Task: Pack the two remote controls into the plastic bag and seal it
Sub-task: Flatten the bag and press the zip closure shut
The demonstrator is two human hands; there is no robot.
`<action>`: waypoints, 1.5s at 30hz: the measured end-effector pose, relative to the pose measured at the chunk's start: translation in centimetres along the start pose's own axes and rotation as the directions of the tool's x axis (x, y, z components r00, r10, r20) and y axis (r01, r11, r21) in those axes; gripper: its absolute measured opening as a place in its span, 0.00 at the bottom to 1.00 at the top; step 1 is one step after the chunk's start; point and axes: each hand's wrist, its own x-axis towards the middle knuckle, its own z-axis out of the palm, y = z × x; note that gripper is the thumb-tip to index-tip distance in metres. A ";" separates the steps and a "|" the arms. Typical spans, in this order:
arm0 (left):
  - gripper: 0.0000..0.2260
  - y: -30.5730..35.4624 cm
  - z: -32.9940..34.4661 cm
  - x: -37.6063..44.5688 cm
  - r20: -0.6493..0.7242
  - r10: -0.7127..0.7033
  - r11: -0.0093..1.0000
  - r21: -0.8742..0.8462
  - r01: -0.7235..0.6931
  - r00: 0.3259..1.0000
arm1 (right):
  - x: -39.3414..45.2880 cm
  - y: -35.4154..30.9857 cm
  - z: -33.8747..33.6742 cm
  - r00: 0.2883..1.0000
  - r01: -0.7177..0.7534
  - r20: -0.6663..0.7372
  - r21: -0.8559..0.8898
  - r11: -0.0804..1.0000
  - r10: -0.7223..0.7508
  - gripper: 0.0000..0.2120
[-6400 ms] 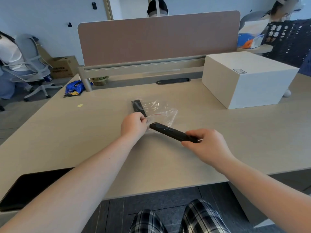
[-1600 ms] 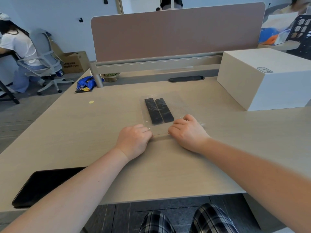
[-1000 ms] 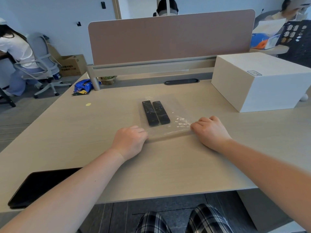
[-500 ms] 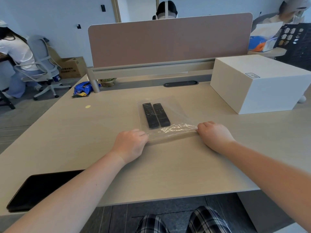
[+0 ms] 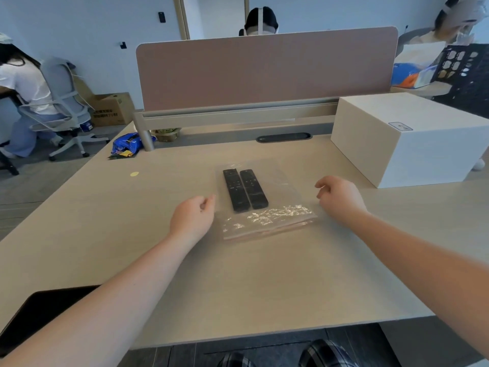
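We are in an open-plan office. Our pale wood-grain worktop (image 5: pixel 238 287) ends at a dusty-pink fabric privacy screen (image 5: pixel 264 70) on a grey metal rail, with a black oval cable port (image 5: pixel 283 137) set in just before it. The top of another person's head (image 5: pixel 260 21) shows beyond the screen. At far left someone sits in a grey mesh swivel chair (image 5: pixel 63 102) beside a brown cardboard carton (image 5: pixel 111 108) on the floor. Plain pale-blue walls close the room.
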 end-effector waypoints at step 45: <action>0.14 13.6 19.3 19.0 -0.026 -0.012 0.986 -0.167 0.008 1.000 | 19.7 4.0 1.4 0.995 -0.035 -0.089 -0.722 0.691 -0.043 0.17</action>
